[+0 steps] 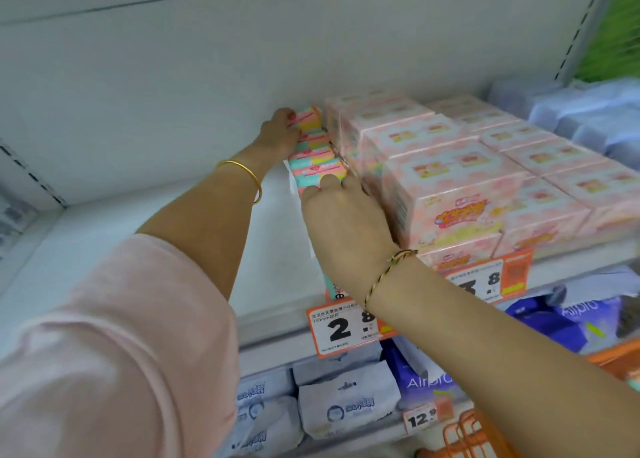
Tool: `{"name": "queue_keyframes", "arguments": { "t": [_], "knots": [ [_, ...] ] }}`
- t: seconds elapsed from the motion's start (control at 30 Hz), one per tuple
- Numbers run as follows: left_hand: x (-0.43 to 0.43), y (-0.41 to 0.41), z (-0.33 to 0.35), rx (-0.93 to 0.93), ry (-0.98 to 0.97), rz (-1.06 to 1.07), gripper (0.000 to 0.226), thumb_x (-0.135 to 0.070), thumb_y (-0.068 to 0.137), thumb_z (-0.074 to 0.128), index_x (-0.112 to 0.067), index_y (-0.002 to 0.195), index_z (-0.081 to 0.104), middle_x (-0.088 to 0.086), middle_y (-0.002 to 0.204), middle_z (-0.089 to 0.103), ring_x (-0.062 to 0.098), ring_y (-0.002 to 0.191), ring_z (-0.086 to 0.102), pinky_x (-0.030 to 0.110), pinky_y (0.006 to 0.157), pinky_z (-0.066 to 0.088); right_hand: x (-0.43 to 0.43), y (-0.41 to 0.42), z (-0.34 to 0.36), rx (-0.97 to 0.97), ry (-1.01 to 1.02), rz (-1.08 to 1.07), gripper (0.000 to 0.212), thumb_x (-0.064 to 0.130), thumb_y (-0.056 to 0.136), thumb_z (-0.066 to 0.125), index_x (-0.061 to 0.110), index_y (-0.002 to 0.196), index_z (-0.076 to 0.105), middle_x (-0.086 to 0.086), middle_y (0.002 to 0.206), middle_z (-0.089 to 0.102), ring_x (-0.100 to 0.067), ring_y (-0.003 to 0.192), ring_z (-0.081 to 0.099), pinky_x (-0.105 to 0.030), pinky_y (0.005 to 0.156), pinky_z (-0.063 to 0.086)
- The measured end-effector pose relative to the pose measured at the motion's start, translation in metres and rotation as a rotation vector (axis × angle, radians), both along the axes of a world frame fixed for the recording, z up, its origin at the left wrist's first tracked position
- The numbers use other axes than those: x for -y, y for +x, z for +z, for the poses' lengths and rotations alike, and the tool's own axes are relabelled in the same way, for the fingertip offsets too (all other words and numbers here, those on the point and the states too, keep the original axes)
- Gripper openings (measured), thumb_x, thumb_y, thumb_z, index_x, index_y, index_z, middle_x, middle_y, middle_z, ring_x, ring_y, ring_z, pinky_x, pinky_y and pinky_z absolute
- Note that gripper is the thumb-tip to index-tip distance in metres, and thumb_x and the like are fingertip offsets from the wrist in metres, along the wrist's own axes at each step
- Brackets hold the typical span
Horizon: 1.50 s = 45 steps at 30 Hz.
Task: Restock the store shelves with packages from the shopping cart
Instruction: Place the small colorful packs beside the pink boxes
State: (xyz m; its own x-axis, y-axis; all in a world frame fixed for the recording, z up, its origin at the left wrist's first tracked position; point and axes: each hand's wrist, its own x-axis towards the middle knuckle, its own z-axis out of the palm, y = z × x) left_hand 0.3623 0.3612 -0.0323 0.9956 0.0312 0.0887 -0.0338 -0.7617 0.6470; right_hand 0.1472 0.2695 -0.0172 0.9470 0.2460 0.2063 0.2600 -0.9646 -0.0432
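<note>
Row of packages [317, 152] on shelf [173, 235]: left hand [280, 131] curled round far end, right hand [343, 211] curled over near end. Row touches pink boxes [450, 180].

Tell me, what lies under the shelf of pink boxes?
White-and-blue soft packs and purple Airpro packs, one level down. The right forearm hides part of that row.
</note>
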Motion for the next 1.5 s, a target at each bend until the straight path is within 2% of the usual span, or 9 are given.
{"name": "queue_keyframes", "arguments": {
  "t": [0.37, 0.6, 0.77, 0.87, 0.93, 1.07, 1.27, 1.4, 1.5],
  "knots": [
    [0.010, -0.024, -0.006, -0.063, 0.063, 0.017, 0.051, -0.038, 0.096, 0.029, -0.023, 0.145, 0.028, 0.011, 0.152, 0.020, 0.030, 0.132, 0.037, 0.031, 0.113, 0.026, -0.002, 0.004, -0.006, 0.018, 0.001, 0.003, 0.037, 0.003, 0.087, 0.049, 0.003, 0.124, 0.045, -0.018, 0.127, 0.043, -0.036, 0.118, 0.039, -0.042, 0.091, 0.045],
    [0.003, -0.074, 0.013, -0.027, 0.014, 0.044, 0.050, -0.026, 0.097, 0.027, -0.033, 0.147, 0.025, 0.008, 0.156, 0.007, 0.029, 0.142, 0.012, 0.034, 0.115, 0.014, 0.001, -0.005, 0.001, 0.034, -0.023, 0.014, 0.040, -0.002, 0.084, 0.049, 0.004, 0.123, 0.045, -0.017, 0.126, 0.043, -0.034, 0.117, 0.042, -0.040, 0.089, 0.044],
    [-0.005, -0.156, 0.032, 0.186, -0.034, -0.023, 0.052, -0.028, 0.089, 0.039, -0.021, 0.141, 0.039, 0.016, 0.149, 0.021, 0.030, 0.139, 0.022, 0.031, 0.113, 0.019, 0.017, -0.058, 0.025, 0.094, -0.059, 0.143, 0.040, -0.008, 0.084, 0.041, 0.005, 0.122, 0.044, -0.014, 0.125, 0.040, -0.032, 0.116, 0.044, -0.040, 0.077, 0.045],
    [0.007, -0.221, 0.032, 0.377, -0.133, -0.118, 0.060, -0.026, 0.072, 0.040, -0.011, 0.130, 0.050, 0.015, 0.136, 0.038, 0.024, 0.131, 0.034, 0.024, 0.109, 0.024, 0.053, -0.099, 0.021, 0.148, -0.116, 0.282, 0.048, -0.011, 0.072, 0.056, 0.007, 0.117, 0.051, -0.015, 0.112, 0.049, -0.036, 0.098, 0.054, -0.039, 0.056, 0.044],
    [0.027, -0.266, 0.025, 0.527, -0.163, -0.173, 0.054, -0.022, 0.071, 0.041, -0.006, 0.120, 0.056, 0.014, 0.127, 0.048, 0.025, 0.123, 0.042, 0.023, 0.103, 0.028, 0.085, -0.125, 0.017, 0.041, -0.082, 0.248, 0.045, -0.010, 0.066, 0.063, 0.008, 0.106, 0.058, -0.015, 0.095, 0.054, -0.038, 0.080, 0.059, -0.039, 0.045, 0.044],
    [0.084, -0.331, -0.001, 0.580, -0.118, -0.347, 0.045, -0.013, 0.070, 0.044, -0.005, 0.111, 0.060, 0.017, 0.122, 0.051, 0.030, 0.116, 0.045, 0.025, 0.097, 0.028, 0.161, -0.155, 0.006, -0.120, -0.096, 0.056, 0.028, 0.016, 0.091, 0.048, 0.020, 0.118, 0.055, -0.006, 0.111, 0.056, -0.029, 0.106, 0.055, -0.041, 0.079, 0.046],
    [0.159, -0.361, -0.041, 0.438, 0.078, -0.664, 0.043, -0.019, 0.070, 0.037, -0.006, 0.100, 0.065, 0.015, 0.110, 0.058, 0.037, 0.099, 0.053, 0.040, 0.085, 0.038, 0.245, -0.162, -0.041, -0.416, -0.171, -0.232, 0.024, 0.010, 0.092, 0.049, 0.005, 0.110, 0.064, -0.019, 0.110, 0.063, -0.033, 0.104, 0.057, -0.038, 0.087, 0.043],
    [0.173, -0.361, -0.059, 0.358, 0.124, -0.666, 0.036, -0.012, 0.073, 0.041, -0.006, 0.098, 0.066, 0.013, 0.107, 0.058, 0.035, 0.100, 0.051, 0.042, 0.084, 0.042, 0.254, -0.151, -0.087, -0.727, -0.139, -0.318, 0.028, 0.022, 0.095, 0.050, 0.005, 0.074, 0.058, -0.013, 0.071, 0.056, -0.024, 0.061, 0.057, -0.030, 0.059, 0.048],
    [0.170, -0.358, -0.067, 0.345, 0.080, -0.601, 0.033, -0.007, 0.074, 0.044, -0.007, 0.100, 0.065, 0.010, 0.109, 0.057, 0.029, 0.102, 0.047, 0.032, 0.086, 0.037, 0.249, -0.147, -0.124, -0.871, -0.058, -0.378, 0.037, 0.033, 0.095, 0.051, -0.002, 0.083, 0.056, -0.014, 0.080, 0.058, -0.036, 0.081, 0.065, -0.034, 0.064, 0.055]
  ]
}}
